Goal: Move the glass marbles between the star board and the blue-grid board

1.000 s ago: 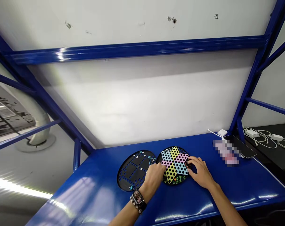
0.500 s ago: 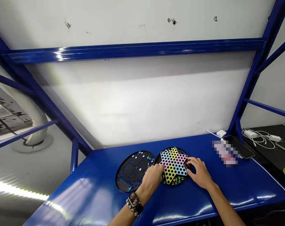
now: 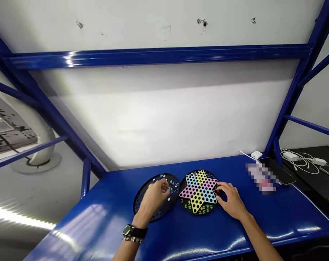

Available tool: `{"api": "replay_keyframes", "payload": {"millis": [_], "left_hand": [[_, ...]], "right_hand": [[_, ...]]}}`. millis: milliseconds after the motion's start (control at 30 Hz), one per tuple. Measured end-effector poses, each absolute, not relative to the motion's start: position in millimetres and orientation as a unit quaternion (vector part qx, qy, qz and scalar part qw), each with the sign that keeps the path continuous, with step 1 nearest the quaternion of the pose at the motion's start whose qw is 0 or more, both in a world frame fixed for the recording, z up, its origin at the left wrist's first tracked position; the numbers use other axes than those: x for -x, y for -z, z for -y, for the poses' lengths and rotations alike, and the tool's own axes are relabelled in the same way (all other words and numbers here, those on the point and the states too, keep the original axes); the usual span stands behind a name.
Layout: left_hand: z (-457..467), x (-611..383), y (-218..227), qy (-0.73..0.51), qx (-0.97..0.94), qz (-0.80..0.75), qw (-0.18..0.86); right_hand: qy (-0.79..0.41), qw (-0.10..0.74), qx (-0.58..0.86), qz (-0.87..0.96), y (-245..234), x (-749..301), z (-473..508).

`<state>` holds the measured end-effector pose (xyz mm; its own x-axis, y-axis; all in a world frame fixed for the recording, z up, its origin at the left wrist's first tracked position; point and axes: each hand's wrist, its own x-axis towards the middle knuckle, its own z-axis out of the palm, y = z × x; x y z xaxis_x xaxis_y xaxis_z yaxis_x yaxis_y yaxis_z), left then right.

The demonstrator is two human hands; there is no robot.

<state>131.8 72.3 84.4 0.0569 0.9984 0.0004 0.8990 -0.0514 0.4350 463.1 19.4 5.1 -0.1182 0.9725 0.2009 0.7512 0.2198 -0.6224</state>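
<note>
A round black Chinese checkers board (image 3: 186,190) has a star of pink, blue and yellow points dotted with holes. Green, red and other coloured marbles (image 3: 205,208) lie around the star under its rim. My right hand (image 3: 231,201) rests at the board's right edge, thumb and fingers curved and apart, fingertips touching the rim. Left of it is a round black tray (image 3: 138,203) with holes, holding blue-green and white marbles. My left hand (image 3: 155,195) hovers over this tray with its fingers curled together; whatever is between them is hidden.
Both boards stand on a shiny blue table (image 3: 112,203) within a blue metal frame (image 3: 164,56). At the right lie a phone (image 3: 278,172), a blurred pinkish item (image 3: 260,177), a white charger (image 3: 256,155) and cables. A white wall (image 3: 164,116) rises behind.
My left hand has moved left from the checkers board's pink point to above the black tray, uncovering that point. My right hand has stayed at the board's edge.
</note>
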Motion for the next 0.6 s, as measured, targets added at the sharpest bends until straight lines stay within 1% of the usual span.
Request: {"api": "replay_keyframes", "payload": {"millis": [200,300,367,467,600], "left_hand": [[-81,-103,-57,-0.155,-0.693,-0.667,0.224],[-73,-115,-57,-0.175,-0.704,-0.660,0.197],[-63,-128,-64,-0.168,-0.729,-0.637,0.187],[-47,-153,-75,-0.093,-0.780,-0.589,0.188],[-37,-180,-87,0.026,-0.811,-0.573,0.118]], "right_hand": [[-0.182,0.296,0.598,0.722,-5,-462,-20],[-0.182,0.295,0.597,0.723,-5,-462,-19],[-0.185,0.293,0.597,0.724,-5,-462,-19],[-0.183,0.290,0.599,0.724,-5,-463,-19],[-0.171,0.288,0.600,0.727,-5,-463,-20]]}}
